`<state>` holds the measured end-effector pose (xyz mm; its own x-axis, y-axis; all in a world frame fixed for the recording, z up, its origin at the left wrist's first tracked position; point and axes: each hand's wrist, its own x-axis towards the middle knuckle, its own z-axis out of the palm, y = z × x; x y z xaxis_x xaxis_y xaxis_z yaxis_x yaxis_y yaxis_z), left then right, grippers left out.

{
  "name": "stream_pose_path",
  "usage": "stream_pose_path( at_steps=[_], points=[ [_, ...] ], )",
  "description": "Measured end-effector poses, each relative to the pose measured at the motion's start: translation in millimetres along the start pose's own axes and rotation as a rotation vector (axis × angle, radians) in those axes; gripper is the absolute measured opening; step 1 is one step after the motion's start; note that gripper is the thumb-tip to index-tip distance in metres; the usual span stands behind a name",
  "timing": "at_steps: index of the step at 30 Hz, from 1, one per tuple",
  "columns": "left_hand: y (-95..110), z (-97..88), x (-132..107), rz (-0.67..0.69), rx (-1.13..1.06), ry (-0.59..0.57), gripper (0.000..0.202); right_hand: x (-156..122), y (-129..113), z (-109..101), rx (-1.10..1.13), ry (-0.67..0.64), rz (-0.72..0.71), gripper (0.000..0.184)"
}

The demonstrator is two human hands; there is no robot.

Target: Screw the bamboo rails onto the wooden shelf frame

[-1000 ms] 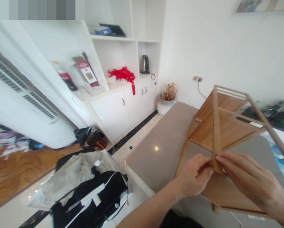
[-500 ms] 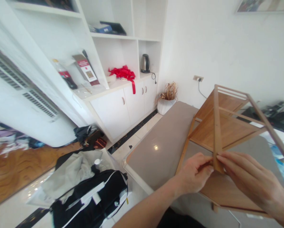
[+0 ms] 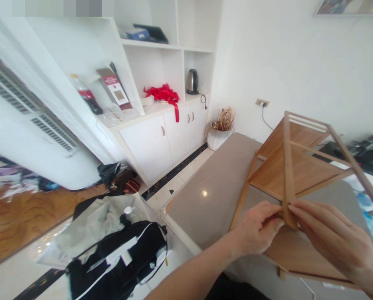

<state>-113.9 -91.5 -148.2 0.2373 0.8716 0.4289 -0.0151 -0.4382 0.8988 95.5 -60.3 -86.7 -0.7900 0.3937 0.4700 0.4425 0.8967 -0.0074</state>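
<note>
A wooden shelf rack with slatted rails and flat panels lies on its side on the table with a grey-brown top. My left hand is closed in a pinch against the left side of one long post, near its close end. What sits between that thumb and finger is too small and covered to make out. From the other side, my right hand grips the same post, fingertips pressed on it opposite the left hand. A lower wooden panel runs beneath both hands.
Left of the table is a black bag beside grey cloth. A white cabinet holds a kettle, red ribbon and a cola bottle. Beyond the table stands a white planter. Dark items lie behind the rack.
The view has shifted slightly, so the rack and hands appear a little further right. Both hands keep the same hold at the post.
</note>
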Motion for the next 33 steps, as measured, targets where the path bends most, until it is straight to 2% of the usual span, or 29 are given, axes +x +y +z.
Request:
stream_pose_path(
  at_steps=[4,10,21,27,33],
  points=[
    [-1.4,0.9,-0.3,0.009,-0.005,-0.003,0.022,-1.2,0.6,-2.0,-0.012,-0.039,0.006,0.056],
    [-1.5,2.2,-1.4,0.004,0.007,0.016,0.023,-1.1,4.4,-1.8,-0.010,-0.020,-0.036,0.058],
    [-0.4,1.1,2.1,-0.013,0.000,0.028,0.026,0.0,1.3,-2.3,0.001,-0.032,-0.008,0.060],
    [-1.3,-1.4,0.8,0.002,-0.024,0.003,0.028,0.1,0.5,-1.5,0.005,-0.011,-0.013,0.055],
    [-2.6,-3.8,3.2,-0.008,-0.022,-0.030,0.027,1.9,-2.7,-3.7,0.022,-0.033,0.011,0.058]
  ],
)
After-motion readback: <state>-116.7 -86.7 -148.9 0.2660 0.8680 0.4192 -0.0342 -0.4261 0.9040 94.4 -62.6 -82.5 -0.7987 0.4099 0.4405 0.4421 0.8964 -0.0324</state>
